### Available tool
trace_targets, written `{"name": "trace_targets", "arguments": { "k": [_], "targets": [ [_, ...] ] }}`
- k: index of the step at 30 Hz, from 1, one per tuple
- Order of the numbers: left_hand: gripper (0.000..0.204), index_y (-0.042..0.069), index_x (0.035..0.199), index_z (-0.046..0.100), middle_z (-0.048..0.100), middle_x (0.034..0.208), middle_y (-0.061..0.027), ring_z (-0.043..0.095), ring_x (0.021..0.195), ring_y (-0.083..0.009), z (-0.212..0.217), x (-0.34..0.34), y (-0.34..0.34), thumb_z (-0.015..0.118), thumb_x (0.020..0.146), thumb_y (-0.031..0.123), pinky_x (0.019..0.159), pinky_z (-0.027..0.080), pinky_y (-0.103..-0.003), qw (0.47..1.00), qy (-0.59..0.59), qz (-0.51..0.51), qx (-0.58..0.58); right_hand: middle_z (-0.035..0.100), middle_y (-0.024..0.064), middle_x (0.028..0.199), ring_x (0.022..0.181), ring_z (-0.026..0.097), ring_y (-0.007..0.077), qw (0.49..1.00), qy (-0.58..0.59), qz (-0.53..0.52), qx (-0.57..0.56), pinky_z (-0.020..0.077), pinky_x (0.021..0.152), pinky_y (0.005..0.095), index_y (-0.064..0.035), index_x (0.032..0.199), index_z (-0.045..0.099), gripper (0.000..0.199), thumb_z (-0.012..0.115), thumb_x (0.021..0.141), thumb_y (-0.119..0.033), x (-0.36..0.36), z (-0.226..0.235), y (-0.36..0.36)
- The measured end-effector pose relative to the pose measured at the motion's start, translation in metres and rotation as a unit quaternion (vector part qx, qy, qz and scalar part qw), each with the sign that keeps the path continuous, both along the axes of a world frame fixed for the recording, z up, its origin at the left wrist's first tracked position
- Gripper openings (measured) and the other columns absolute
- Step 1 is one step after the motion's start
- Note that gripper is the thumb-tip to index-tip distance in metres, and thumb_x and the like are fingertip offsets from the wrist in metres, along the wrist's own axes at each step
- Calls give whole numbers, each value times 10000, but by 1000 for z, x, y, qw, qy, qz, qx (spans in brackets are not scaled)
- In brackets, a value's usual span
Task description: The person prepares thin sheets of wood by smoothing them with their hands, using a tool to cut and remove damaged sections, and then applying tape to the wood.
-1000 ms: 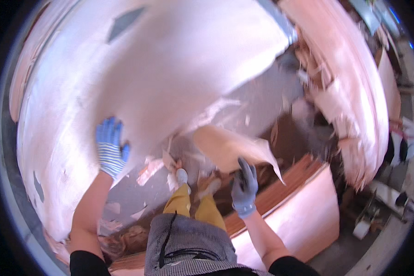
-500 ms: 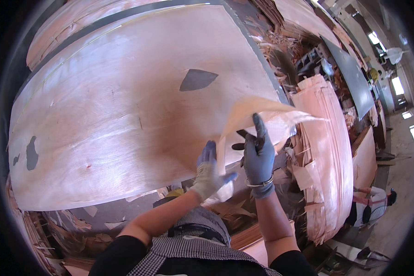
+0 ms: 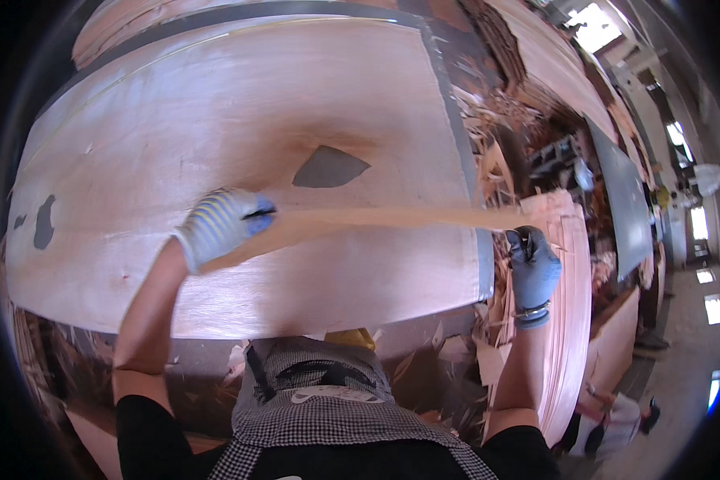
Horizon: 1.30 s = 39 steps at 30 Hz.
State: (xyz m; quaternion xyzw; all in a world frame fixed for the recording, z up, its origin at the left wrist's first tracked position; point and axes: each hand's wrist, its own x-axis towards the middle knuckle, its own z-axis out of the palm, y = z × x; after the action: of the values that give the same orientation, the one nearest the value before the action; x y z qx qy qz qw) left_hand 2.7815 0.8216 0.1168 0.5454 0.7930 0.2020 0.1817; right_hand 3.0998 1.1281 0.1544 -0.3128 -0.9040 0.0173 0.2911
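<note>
A thin tan strip of wood veneer [image 3: 384,217] is stretched between my hands above a large pale veneer sheet [image 3: 240,144]. My left hand [image 3: 224,224], in a striped white and blue glove, is closed on the strip's left part. My right hand [image 3: 534,268], in a grey-blue glove, pinches its right end past the sheet's right edge. In the sheet below, a dark grey angular hole [image 3: 330,166] shows just beyond the strip. A smaller dark hole [image 3: 45,222] lies near the sheet's left end.
A tall stack of pinkish veneer [image 3: 568,320] stands at my right, close to my right hand. Torn veneer scraps [image 3: 488,120] litter the area beyond the sheet's right edge. A grey panel [image 3: 620,200] leans farther right. Another person [image 3: 616,424] is at the lower right.
My hands have moved apart, the left one leftward over the sheet and the right one rightward. The veneer piece, curled up before, is now drawn out lengthwise between them.
</note>
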Motion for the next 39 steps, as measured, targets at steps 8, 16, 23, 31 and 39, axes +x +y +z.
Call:
{"name": "trace_targets", "arguments": {
  "k": [8, 16, 23, 31, 39],
  "targets": [
    [181, 42, 941, 667, 669, 865, -143, 640, 799, -271, -40, -60, -17, 588, 814, 145, 750, 491, -365, 957, -28, 158, -241, 592, 80, 578, 458, 576, 170, 880, -219, 217, -361, 455, 460, 323, -56, 803, 601, 169, 634, 805, -221, -139, -82, 87],
    [177, 142, 895, 654, 664, 884, -112, 626, 897, -275, -142, -125, -25, 515, 812, 71, 869, 423, -382, 880, 249, 219, -341, 635, 160, 750, 732, 607, 362, 905, -227, 227, -280, 479, 656, 445, -64, 799, 622, 196, 629, 771, -257, -235, -209, 84],
    [341, 208, 1209, 511, 562, 981, -45, 535, 940, -206, -181, -103, 73, 445, 875, 205, 928, 358, -435, 890, 297, 281, -203, 634, 157, 874, 798, 606, 351, 929, -252, 205, -176, 476, 678, 439, -84, 837, 631, 194, 645, 768, -265, -322, -222, 89],
    [491, 62, 1263, 470, 438, 1336, -143, 370, 1267, -303, -213, -26, 145, 537, 811, 238, 1078, 234, -444, 958, 116, 246, 95, 627, 199, 884, 768, 617, 337, 902, -140, 297, -280, 479, 649, 407, -30, 961, 627, 196, 586, 846, -183, -287, -219, 22],
    [448, 65, 1276, 475, 473, 1326, -102, 430, 1223, -276, -237, -90, 3, 498, 831, 106, 1027, 317, -410, 834, 249, 491, 28, 646, 141, 761, 537, 592, 238, 882, -180, 306, -309, 471, 508, 371, -48, 1078, 565, 242, 518, 889, -191, -279, -247, 16]
  ]
}}
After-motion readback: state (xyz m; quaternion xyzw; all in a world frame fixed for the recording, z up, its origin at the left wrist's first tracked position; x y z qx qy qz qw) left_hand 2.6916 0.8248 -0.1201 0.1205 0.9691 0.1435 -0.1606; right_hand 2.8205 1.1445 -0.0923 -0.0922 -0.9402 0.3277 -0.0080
